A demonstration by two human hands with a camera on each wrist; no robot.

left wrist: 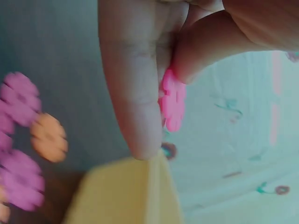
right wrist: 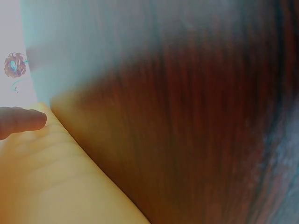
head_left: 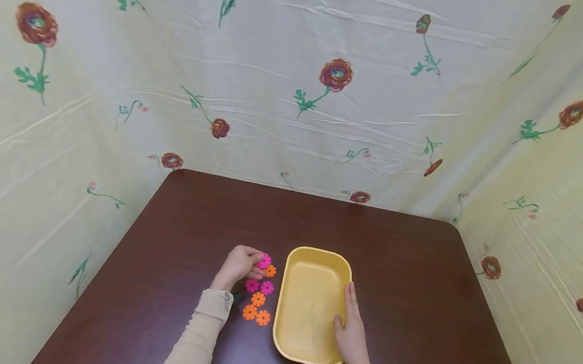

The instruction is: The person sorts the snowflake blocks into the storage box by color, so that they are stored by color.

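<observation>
My left hand [head_left: 244, 265] pinches a pink flower-shaped disc [head_left: 264, 261] between thumb and fingers, just left of the yellow tray [head_left: 316, 258]. The left wrist view shows the same pink disc [left wrist: 172, 100] held at the fingertips [left wrist: 135, 121], with the tray's rim [left wrist: 140, 186] below. Several more pink and orange discs [head_left: 259, 300] lie on the dark brown table [head_left: 190, 225] under that hand. My right hand [head_left: 351, 326] rests with straight fingers along the tray's right rim; one fingertip [right wrist: 23, 120] shows on the tray's edge [right wrist: 60, 177] in the right wrist view.
The tray's inside looks bare. Flower-printed cloth [head_left: 298, 91] walls the table on the left, back and right. Bare table top stretches behind the tray and to its right [head_left: 417, 283].
</observation>
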